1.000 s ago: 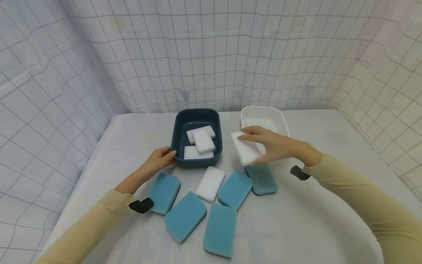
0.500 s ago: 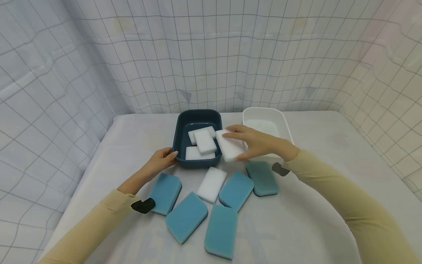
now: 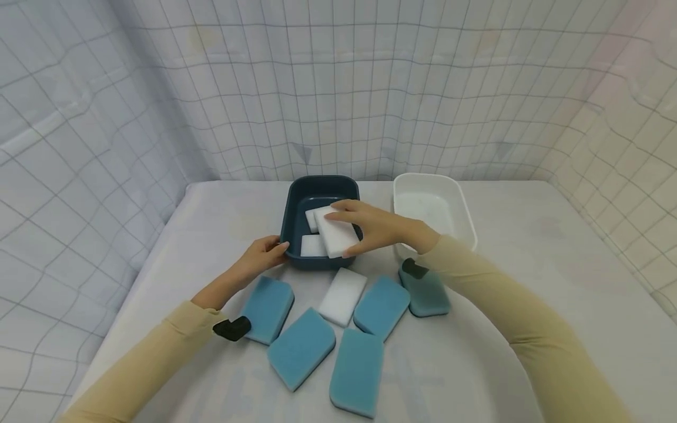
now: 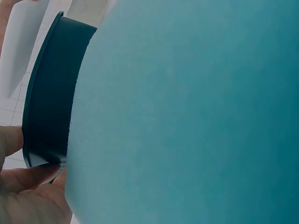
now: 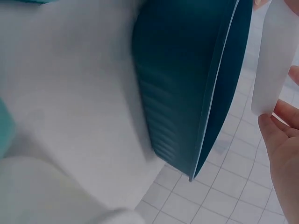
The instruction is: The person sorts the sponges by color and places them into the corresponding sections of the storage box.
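Observation:
My right hand (image 3: 372,226) pinches a white sponge (image 3: 334,235) by its edges, above the dark blue bin (image 3: 322,187). In the right wrist view that sponge (image 5: 273,60) is held apart from the bin's rim. The bin's near left corner is gripped by my left hand (image 3: 258,259), the thumb over the rim and the fingers outside, as the left wrist view also shows. White sponges (image 3: 313,247) lie inside the bin, partly hidden behind the held one. Close to the left wrist camera, a blue sponge (image 4: 182,112) fills most of that view.
A white bin (image 3: 425,200) stands right of the dark one, partly behind my right forearm. In front lie several blue sponges (image 3: 301,348), a white sponge (image 3: 342,296) and a grey-green sponge (image 3: 428,294). Grid-patterned curtains (image 3: 338,88) enclose the table.
My right hand has carried the white sponge leftward, from in front of the white bin to over the dark blue bin. My left hand keeps its grip on the rim.

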`<state>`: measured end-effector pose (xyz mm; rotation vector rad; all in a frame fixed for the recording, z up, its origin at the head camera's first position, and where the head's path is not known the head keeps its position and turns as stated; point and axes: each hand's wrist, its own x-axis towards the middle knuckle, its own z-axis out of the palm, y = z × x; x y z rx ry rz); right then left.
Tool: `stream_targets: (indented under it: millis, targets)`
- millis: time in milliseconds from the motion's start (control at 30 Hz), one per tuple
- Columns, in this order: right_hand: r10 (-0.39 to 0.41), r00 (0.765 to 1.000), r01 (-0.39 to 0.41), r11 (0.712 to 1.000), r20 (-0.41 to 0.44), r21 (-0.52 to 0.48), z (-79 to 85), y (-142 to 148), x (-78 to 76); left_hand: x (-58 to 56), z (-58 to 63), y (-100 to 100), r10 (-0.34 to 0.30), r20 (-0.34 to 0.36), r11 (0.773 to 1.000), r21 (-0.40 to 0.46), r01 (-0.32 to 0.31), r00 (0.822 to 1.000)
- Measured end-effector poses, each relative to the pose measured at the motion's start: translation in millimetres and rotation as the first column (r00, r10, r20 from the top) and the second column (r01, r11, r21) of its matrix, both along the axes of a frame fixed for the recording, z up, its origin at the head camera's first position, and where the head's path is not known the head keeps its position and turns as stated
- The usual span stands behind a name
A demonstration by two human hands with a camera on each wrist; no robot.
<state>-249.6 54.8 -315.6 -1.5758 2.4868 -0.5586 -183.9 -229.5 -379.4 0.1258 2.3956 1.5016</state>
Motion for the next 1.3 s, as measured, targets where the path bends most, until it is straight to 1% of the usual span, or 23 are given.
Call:
stream_targets:
  millis: [133,267,400,533,767,833,967,1100,1300]
  targets:
    - [0.003,1.0,-0.003,1.0,0.029,-0.011,-1.2,-10.7,-1.0,1.1,0.1,-0.2,0.003,-0.002,1.0,-0.007,-0.003,1.0]
    - [-0.029,0.997,0.029,1.0,0.066,0.006,-5.5,-19.2,-4.5,2.2,0.7,0.8,0.005,-0.004,1.0,-0.011,-0.005,1.0]
    - [-0.043,0.997,0.043,0.999,0.071,0.003,-12.0,-24.5,-7.6,2.8,0.6,2.7,0.01,0.0,1.0,-0.011,-0.01,1.0]
    - [-0.026,0.998,0.028,0.999,0.052,-0.029,-15.5,-29.2,-9.9,3.0,0.8,2.5,0.01,0.002,1.0,-0.01,-0.01,1.0]
    - [-0.037,0.999,0.037,0.996,0.007,-0.085,-17.3,-40.4,-15.1,2.0,3.1,2.1,0.009,0.001,1.0,-0.01,-0.009,1.0]
    - [-0.039,0.999,0.039,0.995,0.001,-0.094,-17.9,-42.9,-15.9,1.8,3.3,2.6,0.001,-0.006,1.0,-0.016,-0.001,1.0]
    - [-0.038,0.999,0.039,0.996,0.011,-0.078,-17.6,-44.5,-14.2,1.6,3.6,2.6,-0.011,-0.013,1.0,0.005,0.011,1.0]
    - [-0.02,1.0,0.021,0.998,0.015,-0.055,-16.3,-43.7,-10.8,2.7,4.5,0.8,-0.019,-0.019,1.0,0.015,0.019,1.0]
    - [0.017,0.999,-0.019,0.998,-0.03,-0.068,-17.3,-38.3,-7.6,2.7,3.5,-2.0,-0.024,-0.02,1.0,0.003,0.024,1.0]
